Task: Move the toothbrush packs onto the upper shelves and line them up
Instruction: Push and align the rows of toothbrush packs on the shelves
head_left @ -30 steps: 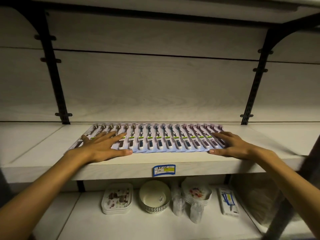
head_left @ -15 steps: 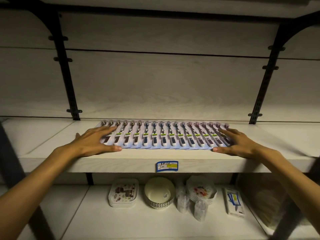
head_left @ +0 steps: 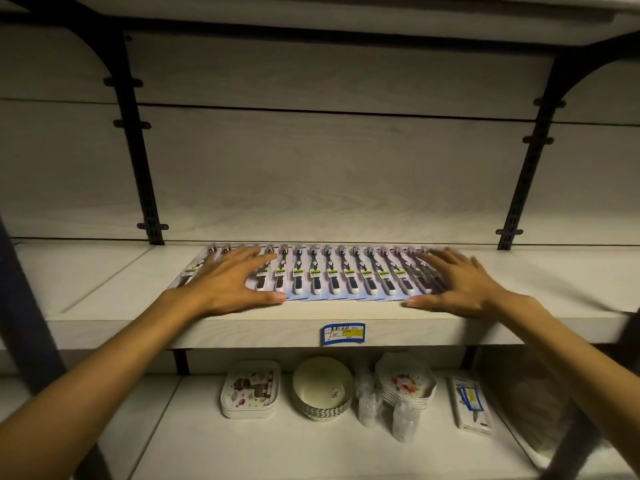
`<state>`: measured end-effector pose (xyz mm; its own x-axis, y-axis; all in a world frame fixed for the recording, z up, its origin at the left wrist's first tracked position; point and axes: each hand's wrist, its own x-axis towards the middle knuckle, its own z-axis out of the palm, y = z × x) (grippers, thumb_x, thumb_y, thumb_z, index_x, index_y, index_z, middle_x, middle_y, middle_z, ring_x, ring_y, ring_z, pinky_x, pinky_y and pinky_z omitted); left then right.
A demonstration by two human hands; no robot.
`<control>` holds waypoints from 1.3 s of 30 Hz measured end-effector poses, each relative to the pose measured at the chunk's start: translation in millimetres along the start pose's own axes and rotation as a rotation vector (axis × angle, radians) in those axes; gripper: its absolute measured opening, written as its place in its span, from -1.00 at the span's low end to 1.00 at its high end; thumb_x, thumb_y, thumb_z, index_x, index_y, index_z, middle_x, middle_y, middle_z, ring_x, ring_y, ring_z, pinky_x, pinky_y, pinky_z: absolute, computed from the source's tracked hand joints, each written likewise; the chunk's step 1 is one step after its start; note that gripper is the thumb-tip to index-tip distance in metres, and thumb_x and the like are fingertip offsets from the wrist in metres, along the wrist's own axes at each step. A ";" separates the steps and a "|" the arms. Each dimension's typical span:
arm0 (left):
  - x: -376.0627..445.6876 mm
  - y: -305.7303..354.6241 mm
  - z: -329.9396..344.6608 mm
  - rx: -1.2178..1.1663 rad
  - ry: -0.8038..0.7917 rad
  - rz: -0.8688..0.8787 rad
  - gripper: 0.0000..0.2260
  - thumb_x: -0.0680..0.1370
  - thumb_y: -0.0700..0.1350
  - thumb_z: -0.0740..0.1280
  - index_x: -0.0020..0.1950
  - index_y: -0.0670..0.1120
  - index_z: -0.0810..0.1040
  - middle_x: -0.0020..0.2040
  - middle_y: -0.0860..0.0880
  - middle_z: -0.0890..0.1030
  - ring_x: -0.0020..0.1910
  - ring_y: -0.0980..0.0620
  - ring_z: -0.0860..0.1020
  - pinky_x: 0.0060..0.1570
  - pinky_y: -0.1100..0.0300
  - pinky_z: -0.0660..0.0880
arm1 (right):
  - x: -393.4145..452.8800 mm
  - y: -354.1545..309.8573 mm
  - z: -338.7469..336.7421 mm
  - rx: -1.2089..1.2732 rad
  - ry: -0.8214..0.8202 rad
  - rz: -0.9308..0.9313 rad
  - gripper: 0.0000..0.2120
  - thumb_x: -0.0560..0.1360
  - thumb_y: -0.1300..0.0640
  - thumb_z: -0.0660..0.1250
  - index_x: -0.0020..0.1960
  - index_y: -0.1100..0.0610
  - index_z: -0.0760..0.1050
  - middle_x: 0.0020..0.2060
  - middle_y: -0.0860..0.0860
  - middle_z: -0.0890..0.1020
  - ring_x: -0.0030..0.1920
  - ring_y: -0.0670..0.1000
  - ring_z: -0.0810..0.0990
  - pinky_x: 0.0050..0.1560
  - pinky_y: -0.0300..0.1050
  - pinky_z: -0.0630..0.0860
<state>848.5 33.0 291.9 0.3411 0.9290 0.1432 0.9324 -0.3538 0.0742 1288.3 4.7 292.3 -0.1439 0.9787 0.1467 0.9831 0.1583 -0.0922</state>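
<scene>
Both your hands have slid inward over the toothbrush packs [head_left: 332,276]: left hand [head_left: 228,284] and right hand [head_left: 457,284] lie flat mid-frame, fingers spread, on the shelf [head_left: 540,289].

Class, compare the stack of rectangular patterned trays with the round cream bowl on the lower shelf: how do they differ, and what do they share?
The stack of rectangular patterned trays has rounded corners and a printed picture inside; the round cream bowl is plain apart from a small sticker. The trays are shallow and stacked several high; the bowl is deeper, with a shiny patterned band round its base. The trays stand left of the bowl. Both sit upright on the lower white shelf.
</scene>
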 end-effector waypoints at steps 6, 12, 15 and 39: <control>30.4 35.4 21.0 -0.109 -0.129 0.143 -0.15 0.30 0.66 0.03 0.54 0.42 -0.05 0.63 0.12 -0.02 0.61 -0.04 -0.04 0.52 -0.28 0.03 | 20.1 -59.0 12.0 0.072 -0.079 -0.183 -0.03 0.34 -0.60 0.16 0.61 -0.21 -0.02 0.62 -0.03 0.07 0.58 0.12 0.12 0.53 0.33 0.14; 35.7 33.5 23.7 -0.093 -0.123 0.169 -0.21 0.36 0.62 -0.03 0.55 0.38 0.01 0.63 0.09 0.05 0.61 -0.04 0.01 0.52 -0.25 0.03 | 29.9 -71.5 18.4 0.048 -0.069 -0.181 -0.10 0.37 -0.61 0.02 0.59 -0.19 0.15 0.55 0.00 0.28 0.13 -0.01 0.57 0.27 0.16 0.49; 37.3 35.1 21.1 -0.094 -0.116 0.185 -0.19 0.35 0.63 0.00 0.56 0.35 0.04 0.63 0.06 0.09 0.60 -0.05 0.05 0.51 -0.24 0.10 | 29.7 -70.8 19.0 0.050 -0.074 -0.170 -0.06 0.33 -0.65 -0.01 0.59 -0.19 0.13 0.56 0.00 0.27 0.23 0.04 0.54 0.32 0.21 0.44; -1.3 -9.1 -6.2 0.103 -0.077 -0.061 -0.13 0.29 0.68 0.00 0.51 0.44 -0.22 0.62 0.13 -0.16 0.61 -0.08 -0.15 0.42 -0.46 -0.19 | -5.5 23.2 -5.6 -0.083 -0.137 0.048 0.10 0.13 -0.77 -0.10 0.57 -0.32 -0.15 0.63 -0.11 -0.07 0.62 0.08 -0.10 0.51 0.42 -0.13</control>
<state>838.9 34.3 297.1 0.2876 0.9555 0.0649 0.9577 -0.2868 -0.0222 1312.5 2.3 294.9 -0.1052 0.9944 0.0080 0.9944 0.1053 -0.0130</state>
